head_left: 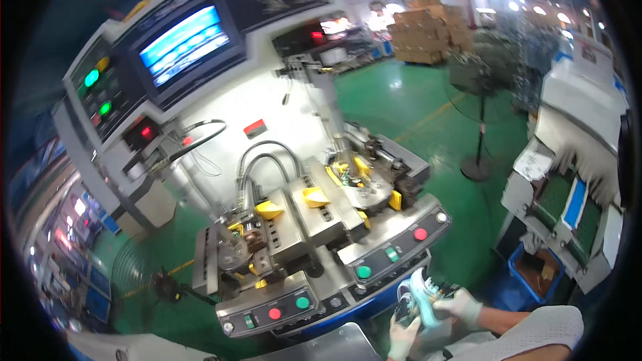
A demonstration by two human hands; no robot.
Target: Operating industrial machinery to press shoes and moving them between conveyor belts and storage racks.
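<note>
At the lower right, in front of the machine, I hold a pair of sneakers close together. My right hand (461,306), in a white glove, is closed round the light teal and black sneaker (421,297), which is tilted toe upward. My left hand (403,338), also gloved, grips the darker sneaker (405,309) beside it from below. Blur hides the exact finger placement. Nearest to both sneakers is the machine's right button panel (394,244), with red and green buttons.
The machine has a lit screen (184,45), yellow-padded clamps (314,197) and a left button panel (271,314). To the right stand a conveyor unit with a fringed curtain (588,167), a blue bin (511,264) and a floor fan (480,127). Cardboard boxes (421,33) are stacked farther back.
</note>
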